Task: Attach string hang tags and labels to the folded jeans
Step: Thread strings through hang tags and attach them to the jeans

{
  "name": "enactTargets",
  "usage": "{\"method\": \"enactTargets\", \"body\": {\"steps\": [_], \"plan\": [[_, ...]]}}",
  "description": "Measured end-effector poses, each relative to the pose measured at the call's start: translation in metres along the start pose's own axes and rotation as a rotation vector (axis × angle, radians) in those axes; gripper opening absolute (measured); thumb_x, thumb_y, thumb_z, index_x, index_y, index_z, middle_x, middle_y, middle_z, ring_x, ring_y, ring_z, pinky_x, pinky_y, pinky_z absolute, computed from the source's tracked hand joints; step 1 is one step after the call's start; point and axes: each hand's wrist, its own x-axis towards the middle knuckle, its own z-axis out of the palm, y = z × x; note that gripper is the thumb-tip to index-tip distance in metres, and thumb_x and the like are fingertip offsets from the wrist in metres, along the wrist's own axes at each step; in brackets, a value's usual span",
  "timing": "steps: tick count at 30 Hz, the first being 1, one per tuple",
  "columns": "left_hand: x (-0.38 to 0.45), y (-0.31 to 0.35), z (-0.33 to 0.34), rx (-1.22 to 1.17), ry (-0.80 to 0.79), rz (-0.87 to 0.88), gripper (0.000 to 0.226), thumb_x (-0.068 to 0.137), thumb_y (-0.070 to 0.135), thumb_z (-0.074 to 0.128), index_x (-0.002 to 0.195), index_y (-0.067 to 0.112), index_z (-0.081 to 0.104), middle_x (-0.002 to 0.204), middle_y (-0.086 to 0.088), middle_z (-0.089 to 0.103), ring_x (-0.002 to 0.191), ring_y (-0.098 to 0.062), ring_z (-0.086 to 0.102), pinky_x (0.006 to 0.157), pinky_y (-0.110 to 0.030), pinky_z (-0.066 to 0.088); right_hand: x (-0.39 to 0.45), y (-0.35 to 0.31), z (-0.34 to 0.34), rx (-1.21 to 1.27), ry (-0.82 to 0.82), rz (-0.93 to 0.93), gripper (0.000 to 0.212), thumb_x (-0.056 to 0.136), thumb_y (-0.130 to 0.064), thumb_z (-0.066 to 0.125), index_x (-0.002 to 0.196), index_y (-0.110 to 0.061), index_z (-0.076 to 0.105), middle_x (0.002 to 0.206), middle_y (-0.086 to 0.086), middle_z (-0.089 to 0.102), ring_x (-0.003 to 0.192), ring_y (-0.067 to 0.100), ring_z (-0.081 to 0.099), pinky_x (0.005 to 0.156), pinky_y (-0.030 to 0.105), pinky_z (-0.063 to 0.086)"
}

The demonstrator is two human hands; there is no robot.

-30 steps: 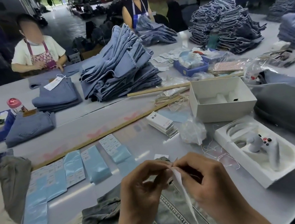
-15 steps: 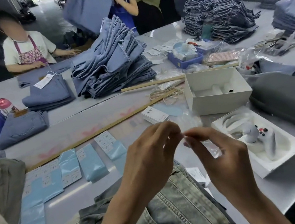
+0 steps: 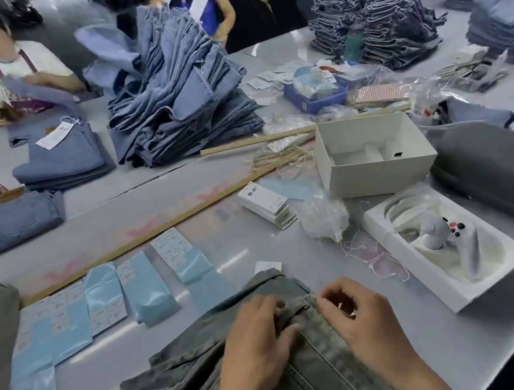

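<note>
- Both hands had come down from mid-air onto the folded jeans [image 3: 210, 369], which lay on the tabletop [image 3: 255, 236] at its near edge.
- Jeans: judged soft, heavy denim; best held at the stiff waistband seam.
- Left hand [image 3: 256, 341] pinched a waistband fold, fingers curled.
- Right hand [image 3: 361, 317] was curled; its contents could not be told.
- Hang tags [image 3: 267, 203] sat stacked well beyond; loose strings [image 3: 378, 259] judged light and easily tangled.
</note>
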Motion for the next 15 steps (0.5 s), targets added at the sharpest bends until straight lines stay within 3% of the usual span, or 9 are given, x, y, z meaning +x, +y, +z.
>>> {"method": "enactTargets", "body": {"steps": [2, 5, 8, 12, 15], "plan": [[0.001, -0.003, 0.009, 0.004, 0.021, -0.032, 0.013, 0.098, 0.040, 0.060, 0.105, 0.029, 0.058, 0.106, 0.011, 0.056, 0.106, -0.012, 0.052, 0.090, -0.026, 0.041, -0.002, 0.010, 0.009, -0.164, -0.043, 0.052, 0.015, 0.086, -0.026, 0.076, 0.076, -0.030, 0.067, 0.074, -0.014, 0.067, 0.070, 0.003, 0.063, 0.066, 0.021, 0.050], [0.004, 0.000, 0.010, 0.034, 0.085, -0.034, 0.013, 0.102, 0.037, 0.052, 0.096, 0.026, 0.054, 0.100, 0.007, 0.058, 0.099, -0.013, 0.053, 0.083, -0.026, 0.040, -0.006, 0.012, 0.025, -0.374, -0.109, 0.063, 0.009, 0.087, -0.036, 0.071, 0.081, -0.030, 0.067, 0.085, -0.015, 0.068, 0.077, 0.003, 0.062, 0.069, 0.019, 0.046], [0.005, 0.000, 0.006, -0.057, 0.132, -0.016, 0.008, 0.098, 0.033, 0.058, 0.093, 0.028, 0.055, 0.092, 0.011, 0.060, 0.088, -0.009, 0.054, 0.078, -0.027, 0.043, -0.006, 0.007, 0.039, -0.532, -0.068, -0.021, 0.013, 0.090, -0.042, 0.064, 0.086, -0.030, 0.067, 0.091, -0.013, 0.068, 0.083, 0.006, 0.062, 0.068, 0.019, 0.040], [-0.004, -0.006, 0.002, -0.189, 0.219, 0.053, 0.012, 0.093, 0.020, 0.071, 0.088, 0.028, 0.063, 0.088, 0.018, 0.059, 0.087, -0.003, 0.055, 0.077, -0.019, 0.044, 0.004, -0.003, 0.054, -0.385, 0.019, -0.006, 0.010, 0.089, -0.039, 0.069, 0.087, -0.030, 0.074, 0.086, -0.013, 0.071, 0.078, 0.005, 0.062, 0.062, 0.009, 0.036], [-0.005, -0.014, -0.001, -0.443, 0.247, -0.083, 0.018, 0.096, 0.011, 0.067, 0.092, 0.029, 0.071, 0.079, 0.016, 0.069, 0.077, -0.003, 0.064, 0.072, -0.015, 0.048, 0.008, -0.003, 0.062, -0.261, 0.028, 0.024, 0.004, 0.086, -0.031, 0.075, 0.087, -0.029, 0.077, 0.085, -0.016, 0.073, 0.078, 0.003, 0.064, 0.068, 0.012, 0.046]]}}
